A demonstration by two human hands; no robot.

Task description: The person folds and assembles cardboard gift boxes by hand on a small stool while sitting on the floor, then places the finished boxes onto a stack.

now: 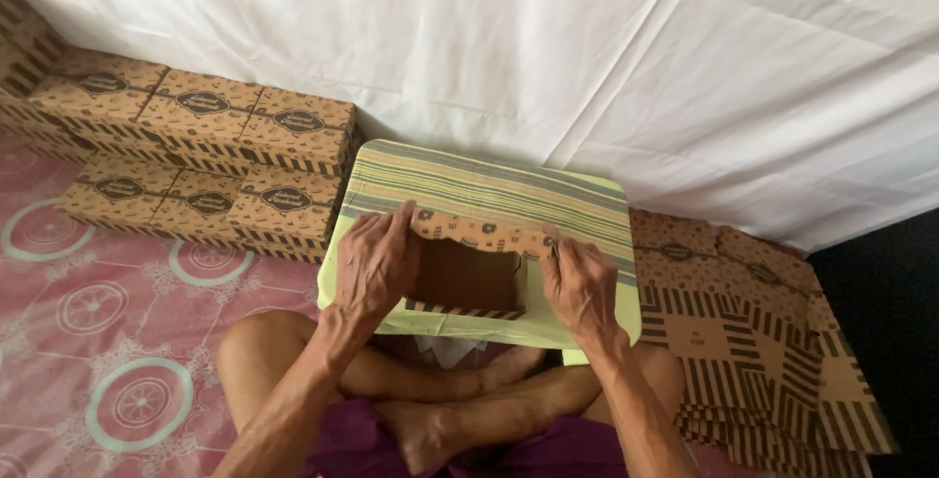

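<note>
A white sheet [587,57] hangs across the whole back, and a pink patterned mat [88,312] covers the floor at the left. Finished brown boxes [205,155] stand stacked in two rows along the mat's far left edge; a pile of flat unfolded box blanks [753,341] lies at the right. In the middle sits a green striped board [489,194] over the person's crossed legs. On its near half lies a brown cardboard box [469,268], partly folded, one printed wall raised. The left hand [377,263] presses the box's left end with fingers clasped on the wall; the right hand [582,282] pinches the wall's right end
</note>
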